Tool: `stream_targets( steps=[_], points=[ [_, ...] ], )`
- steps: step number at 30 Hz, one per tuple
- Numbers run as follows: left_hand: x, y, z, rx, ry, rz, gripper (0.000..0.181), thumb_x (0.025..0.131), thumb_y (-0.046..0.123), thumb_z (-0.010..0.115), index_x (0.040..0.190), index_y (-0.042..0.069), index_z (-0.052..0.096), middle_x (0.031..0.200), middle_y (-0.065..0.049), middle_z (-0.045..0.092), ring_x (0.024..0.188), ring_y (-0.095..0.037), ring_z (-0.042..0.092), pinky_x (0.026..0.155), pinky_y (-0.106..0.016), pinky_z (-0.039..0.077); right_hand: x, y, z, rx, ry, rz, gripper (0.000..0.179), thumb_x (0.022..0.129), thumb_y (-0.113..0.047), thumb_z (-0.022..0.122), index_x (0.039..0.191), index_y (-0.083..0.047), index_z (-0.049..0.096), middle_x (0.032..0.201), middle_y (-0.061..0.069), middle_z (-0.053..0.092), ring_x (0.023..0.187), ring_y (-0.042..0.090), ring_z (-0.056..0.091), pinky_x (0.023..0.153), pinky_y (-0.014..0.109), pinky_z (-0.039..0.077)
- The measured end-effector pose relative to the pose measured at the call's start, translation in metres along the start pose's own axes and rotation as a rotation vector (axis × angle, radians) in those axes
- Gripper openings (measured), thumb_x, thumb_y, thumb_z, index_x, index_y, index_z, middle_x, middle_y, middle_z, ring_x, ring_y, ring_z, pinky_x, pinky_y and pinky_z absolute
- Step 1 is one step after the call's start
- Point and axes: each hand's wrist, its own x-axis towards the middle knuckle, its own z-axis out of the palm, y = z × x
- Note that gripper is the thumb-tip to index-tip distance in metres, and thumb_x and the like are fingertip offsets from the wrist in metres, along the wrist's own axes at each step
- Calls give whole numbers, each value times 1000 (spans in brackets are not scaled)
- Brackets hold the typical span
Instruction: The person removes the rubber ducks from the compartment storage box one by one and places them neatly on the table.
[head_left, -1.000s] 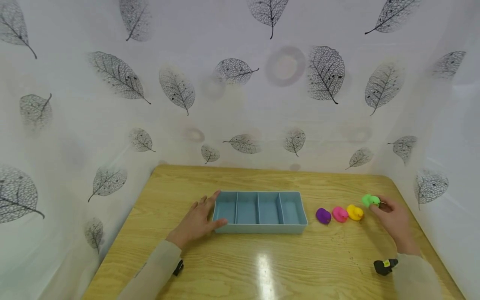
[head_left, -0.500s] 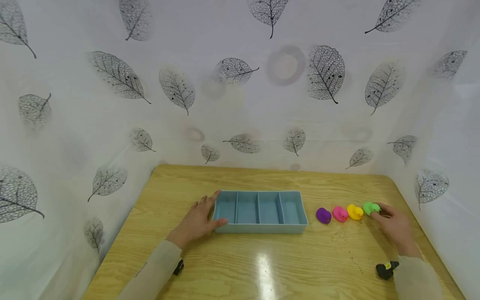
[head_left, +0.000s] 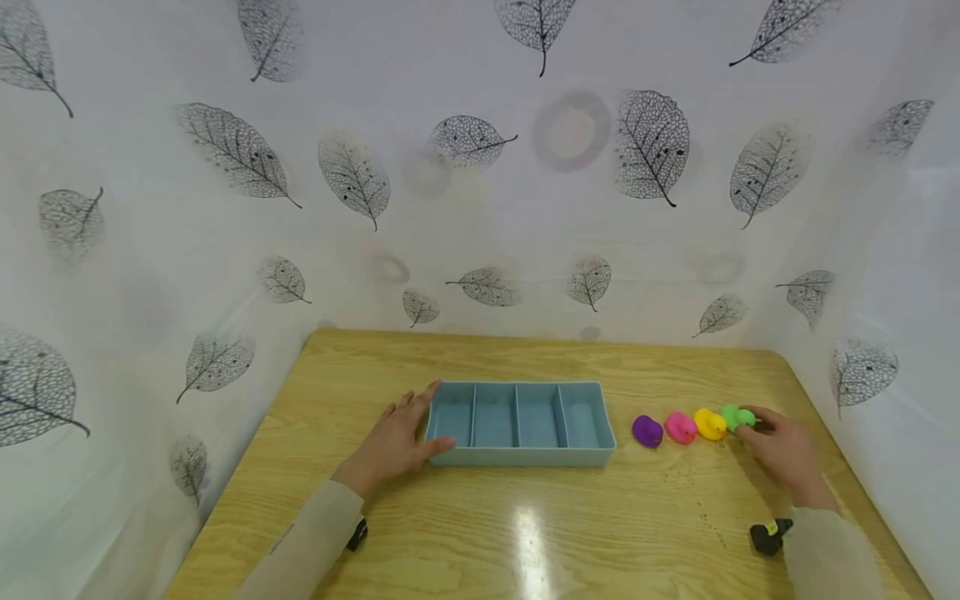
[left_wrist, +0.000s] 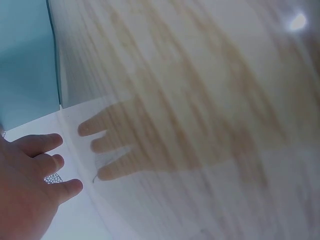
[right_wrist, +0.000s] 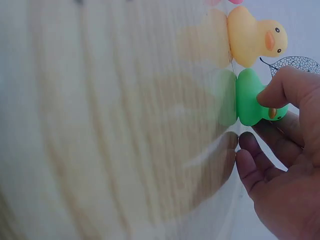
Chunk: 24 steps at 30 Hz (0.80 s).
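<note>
At the right of the table, my right hand (head_left: pixel 783 450) pinches a green rubber duck (head_left: pixel 738 417) between thumb and fingers; in the right wrist view the duck's base (right_wrist: pixel 247 97) meets the tabletop. A yellow duck (head_left: pixel 709 424) sits right beside it, then a pink duck (head_left: pixel 681 427) and a purple duck (head_left: pixel 647 432), forming a row. A blue-grey tray (head_left: pixel 521 457) with several compartments lies left of the ducks. My left hand (head_left: pixel 393 442) touches the tray's left end with spread fingers, thumb over the front rim.
The wooden table (head_left: pixel 450 525) carries the tray and ducks. A white curtain (head_left: pixel 480 225) with leaf prints hangs behind and on both sides. Black wrist cameras sit by both sleeves, one of them the right camera (head_left: pixel 770 537).
My right hand has brought the green duck down to the table and then slid it left, up against the yellow duck. The left hand and tray have stayed put.
</note>
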Motion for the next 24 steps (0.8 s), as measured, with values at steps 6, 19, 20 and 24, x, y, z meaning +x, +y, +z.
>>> stream_targets(
  steps=[6,19,20,24],
  points=[
    [0,1,1,-4,2,1,104,95,74,60,172,27,8,172,-8,33,161,-46,21,129,-68,18,-1,-3,-2,-7,-39,53,56,101,-28,65,139,12,58,128,43,63,112,55,64,75,35,52],
    [1,4,-1,-3,5,8,103,95,73,60,172,27,9,171,-9,35,161,-46,21,128,-69,17,0,-2,-5,-10,-51,39,56,102,-26,66,142,12,55,128,42,63,108,52,65,71,27,47],
    [1,4,-1,-2,4,6,103,95,74,59,172,27,9,171,-9,35,161,-46,21,128,-69,17,0,-2,-6,-2,-66,33,58,103,-26,65,145,12,52,131,43,60,109,53,64,70,27,48],
    [1,5,-5,16,-5,10,105,93,78,58,172,26,10,172,-13,33,161,-47,21,128,-70,17,-2,-5,-16,22,-110,15,66,103,-25,65,153,11,40,143,47,47,116,61,60,68,25,49]
  ],
)
